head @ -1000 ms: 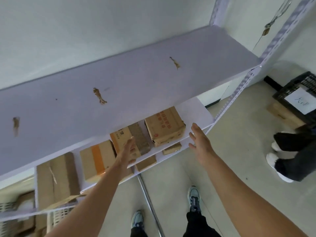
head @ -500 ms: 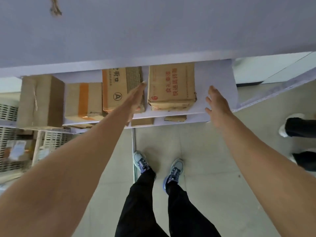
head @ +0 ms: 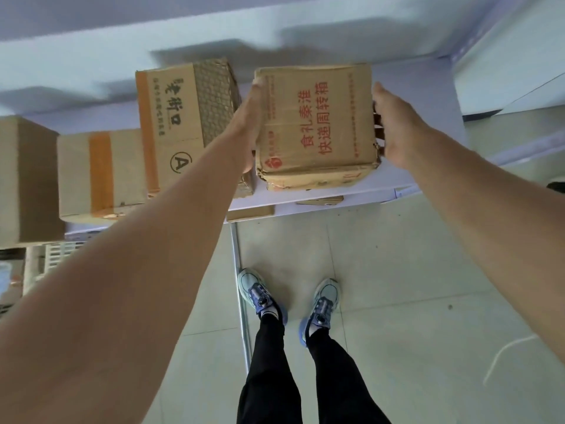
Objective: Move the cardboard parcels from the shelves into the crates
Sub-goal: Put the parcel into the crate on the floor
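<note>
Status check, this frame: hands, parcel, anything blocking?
Left hand and right hand pressing red-print parcel's sides. Parcel on shelf. A-marked box close beside left hand.

Matt brown cardboard parcel (head: 315,127), creased and frayed at its edges, on a smooth white-painted shelf (head: 412,96); at nine o'clock, orange tape (head: 101,172) bands a carton (head: 128,175).
</note>
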### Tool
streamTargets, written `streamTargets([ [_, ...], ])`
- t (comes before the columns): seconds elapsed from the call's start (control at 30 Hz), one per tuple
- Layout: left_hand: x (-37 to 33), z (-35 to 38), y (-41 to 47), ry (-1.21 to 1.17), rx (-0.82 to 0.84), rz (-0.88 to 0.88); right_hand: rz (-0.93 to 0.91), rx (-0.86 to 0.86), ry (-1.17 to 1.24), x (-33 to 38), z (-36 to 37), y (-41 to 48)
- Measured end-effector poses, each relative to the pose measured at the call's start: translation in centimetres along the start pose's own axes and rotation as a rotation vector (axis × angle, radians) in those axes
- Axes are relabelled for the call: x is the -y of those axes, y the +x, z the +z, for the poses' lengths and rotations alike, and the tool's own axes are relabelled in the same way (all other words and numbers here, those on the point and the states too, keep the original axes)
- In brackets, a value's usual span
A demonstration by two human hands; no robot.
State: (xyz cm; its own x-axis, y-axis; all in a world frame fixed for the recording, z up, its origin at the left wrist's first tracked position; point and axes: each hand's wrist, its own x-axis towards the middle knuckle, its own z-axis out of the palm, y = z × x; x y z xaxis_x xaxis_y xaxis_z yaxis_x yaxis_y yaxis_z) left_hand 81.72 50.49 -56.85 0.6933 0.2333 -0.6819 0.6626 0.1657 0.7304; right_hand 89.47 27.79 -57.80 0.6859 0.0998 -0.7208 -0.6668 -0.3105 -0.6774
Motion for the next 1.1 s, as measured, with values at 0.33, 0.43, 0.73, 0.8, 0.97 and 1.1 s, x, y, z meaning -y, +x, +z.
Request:
streamTargets([
  [0.33, 1.6, -0.2, -1.5, -0.244, -0.104, 0.165, -0.251, -0.031, 0.342, -1.6, -1.4, -2.6],
  [0.43, 2.5, 0.3, -2.3, -0.262, -0.092, 0.178, -0.272, -0.029, 0.373, -2.7, -1.6, -2.4],
  [0.73, 4.7, 1.2, -2.0, -0.213, -0.075, 0.115, -0.156, -0.024, 0.287, -5.4, -2.9, -2.0],
  [0.8, 3.8, 1.3, -1.6, -0.215, 0.009, 0.108, -0.147, -0.015, 0.239, -4.8, -3.0, -1.8],
  [0.97, 2.0, 1.6, -1.4, -0.169, 0.012, 0.110, -0.121, 0.012, 0.233, -2.8, -2.9, -1.1],
  [1.1, 2.1, 1.4, -1.6, -0.342, -0.068, 0.167, -0.141, -0.016, 0.330, -2.6, -2.9, -1.1],
])
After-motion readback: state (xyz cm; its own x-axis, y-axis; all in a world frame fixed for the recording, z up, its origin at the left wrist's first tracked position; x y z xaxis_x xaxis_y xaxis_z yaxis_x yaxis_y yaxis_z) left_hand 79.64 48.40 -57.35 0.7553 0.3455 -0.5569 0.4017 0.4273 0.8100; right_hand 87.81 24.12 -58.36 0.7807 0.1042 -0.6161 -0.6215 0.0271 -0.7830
